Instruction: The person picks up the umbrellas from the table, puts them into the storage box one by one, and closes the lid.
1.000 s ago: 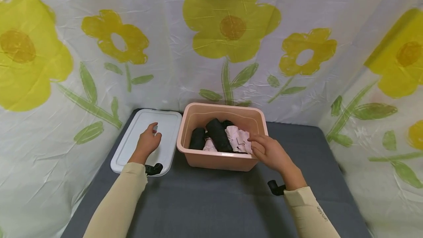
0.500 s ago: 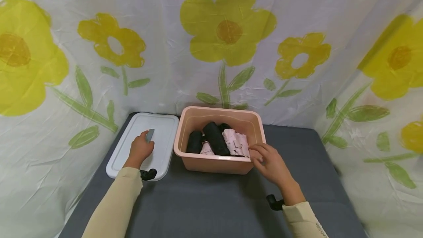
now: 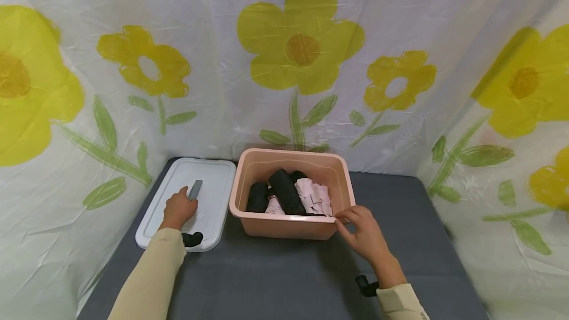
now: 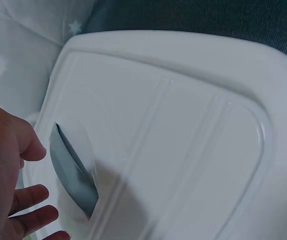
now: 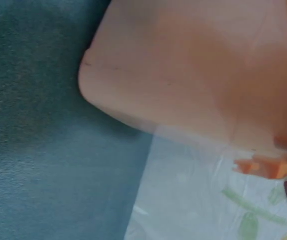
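My left hand (image 3: 179,210) hovers over the pale lid (image 3: 215,186) at the left, thumb and fingers spread apart. On the lid lies a grey-blue folded strip (image 3: 195,190); in the left wrist view this strip (image 4: 73,175) shows a slim gap from the fingers. My right hand (image 3: 364,231) holds the front right corner of the peach plastic bin (image 3: 289,229), its fingers on the rim and the thumb near the outer wall. Only a dark bit of that hand appears in the right wrist view, beside the bin (image 5: 183,75).
Inside the bin are black rolled bundles (image 3: 286,191) and crumpled or folded pale pink cloth (image 3: 313,195). Lid and bin stand side by side on a dark grey surface (image 3: 275,280). Behind them hangs a white curtain (image 3: 213,63) with yellow flowers.
The grey-blue strip, by the left fingers half a second ago, now lies on the lid apart from them. The left hand has drawn back slightly. The right hand stays at the bin's corner.
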Demonstrator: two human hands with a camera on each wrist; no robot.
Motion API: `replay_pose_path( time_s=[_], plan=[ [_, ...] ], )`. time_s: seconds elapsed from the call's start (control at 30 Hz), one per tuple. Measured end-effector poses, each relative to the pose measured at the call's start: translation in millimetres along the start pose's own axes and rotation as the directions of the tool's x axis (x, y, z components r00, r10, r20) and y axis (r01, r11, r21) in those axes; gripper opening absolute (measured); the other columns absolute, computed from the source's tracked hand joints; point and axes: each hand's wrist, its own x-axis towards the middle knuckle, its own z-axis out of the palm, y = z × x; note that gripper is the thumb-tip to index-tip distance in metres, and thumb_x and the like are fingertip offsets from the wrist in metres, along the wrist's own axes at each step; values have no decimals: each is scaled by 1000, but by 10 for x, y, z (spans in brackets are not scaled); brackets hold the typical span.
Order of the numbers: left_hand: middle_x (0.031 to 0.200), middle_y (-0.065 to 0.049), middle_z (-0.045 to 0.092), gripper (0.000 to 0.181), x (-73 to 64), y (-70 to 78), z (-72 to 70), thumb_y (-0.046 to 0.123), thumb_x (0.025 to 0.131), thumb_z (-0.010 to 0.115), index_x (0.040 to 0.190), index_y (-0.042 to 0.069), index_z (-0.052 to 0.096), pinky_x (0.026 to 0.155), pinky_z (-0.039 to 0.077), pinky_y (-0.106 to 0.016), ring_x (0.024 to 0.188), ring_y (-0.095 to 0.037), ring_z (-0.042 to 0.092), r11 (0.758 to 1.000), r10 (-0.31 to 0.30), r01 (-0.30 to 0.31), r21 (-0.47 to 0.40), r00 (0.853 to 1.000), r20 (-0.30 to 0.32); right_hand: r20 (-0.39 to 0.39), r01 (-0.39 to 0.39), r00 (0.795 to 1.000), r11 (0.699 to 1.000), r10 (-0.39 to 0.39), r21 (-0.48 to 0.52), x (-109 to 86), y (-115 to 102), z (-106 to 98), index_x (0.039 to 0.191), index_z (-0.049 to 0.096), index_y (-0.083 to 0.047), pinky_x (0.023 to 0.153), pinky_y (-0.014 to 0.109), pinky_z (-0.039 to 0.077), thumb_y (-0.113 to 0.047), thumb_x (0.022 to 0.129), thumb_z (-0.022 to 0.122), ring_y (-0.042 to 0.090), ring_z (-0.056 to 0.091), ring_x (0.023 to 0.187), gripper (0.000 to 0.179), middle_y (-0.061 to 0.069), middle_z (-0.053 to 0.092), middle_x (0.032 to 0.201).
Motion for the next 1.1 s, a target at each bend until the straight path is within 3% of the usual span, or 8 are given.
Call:
replay_pose_path(
  time_s=[0.2,0.43,0.63,0.87,1.1],
  plan=[
    [130,-41,46,63,37,-22,65,22,89,38,142,-12,33,88,41,-65,115,-58,45,999,-8,8,32,1000,17,-56,16,998,998,-13,53,-82,55,100,92,72,-13,88,40,40,-14,77,75,17,57,86,15,-4,65,88],
    [116,-41,53,54,92,10,126,17,87,43,131,-15,43,80,44,-65,104,-57,53,997,16,-14,76,1000,-26,-148,23,989,997,-13,67,-138,80,211,92,72,-12,92,40,37,-26,86,70,21,56,90,16,-1,64,89],
    [104,-41,52,44,128,19,191,13,87,47,117,-19,50,76,43,-65,98,-58,52,996,15,-7,87,996,-92,-147,4,989,997,8,82,-126,67,245,92,72,-10,98,41,37,-19,80,74,22,56,91,15,1,65,90],
    [92,-40,51,36,117,-32,222,7,83,49,104,-22,53,70,43,-61,87,-57,53,997,54,-40,73,980,-193,-114,-34,993,996,43,84,-115,7,226,91,71,-11,100,38,37,-16,76,77,20,56,92,17,0,65,92],
    [90,-39,51,35,105,-23,207,6,82,50,101,-23,55,71,44,-60,85,-56,54,997,71,-63,51,981,-182,-112,-59,991,994,68,87,-122,21,182,92,72,-10,104,39,37,-13,74,79,21,57,92,19,1,65,92]
  ],
)
